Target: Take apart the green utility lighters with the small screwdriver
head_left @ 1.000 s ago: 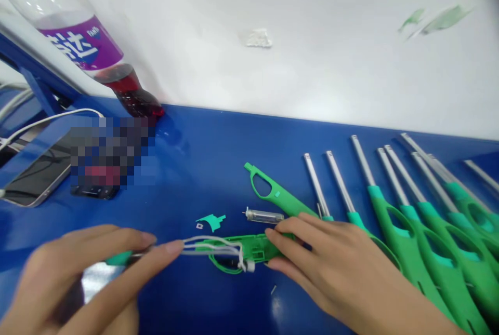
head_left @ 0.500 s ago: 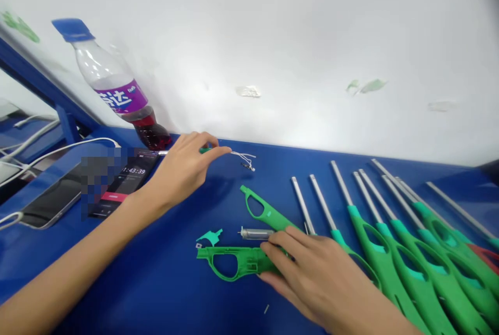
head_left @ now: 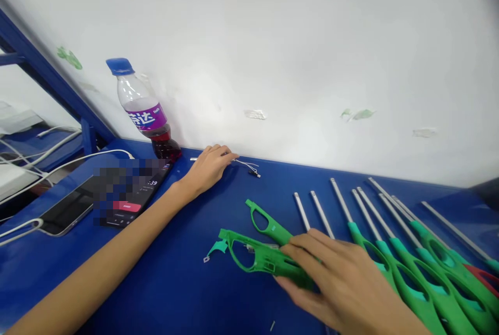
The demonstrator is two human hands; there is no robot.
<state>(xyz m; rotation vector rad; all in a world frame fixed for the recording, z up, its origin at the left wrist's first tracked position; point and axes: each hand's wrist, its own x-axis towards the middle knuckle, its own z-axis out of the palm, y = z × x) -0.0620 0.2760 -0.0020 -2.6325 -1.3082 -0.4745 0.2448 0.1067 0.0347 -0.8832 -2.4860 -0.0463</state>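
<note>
By the foot of the wall, my left hand [head_left: 208, 168] is closed round a thin metal lighter tube [head_left: 194, 159], mostly covered by the fingers. White wires [head_left: 246, 163] trail from it to a small black part [head_left: 254, 173]. My right hand [head_left: 339, 275] grips an open green lighter handle half [head_left: 268, 259], its hollow inside showing. Behind that lies a second green handle half [head_left: 268, 225], with the clear fuel tank [head_left: 251, 247] mostly hidden between them. A teal trigger [head_left: 218, 246] and a tiny metal piece [head_left: 206, 259] lie at the handle's left end.
Several long green lighters [head_left: 405, 267] with metal tubes lie in a row at the right, one red handle [head_left: 481, 277] among them. A small screw [head_left: 272, 325] is near the front. A drink bottle [head_left: 148, 117] and two phones [head_left: 74, 210] with white cables stand or lie left.
My right hand has lifted and tilted the handle half, which now covers most of the fuel tank. My left hand has moved the tube down against the tabletop by the wall. The camera view has shifted.
</note>
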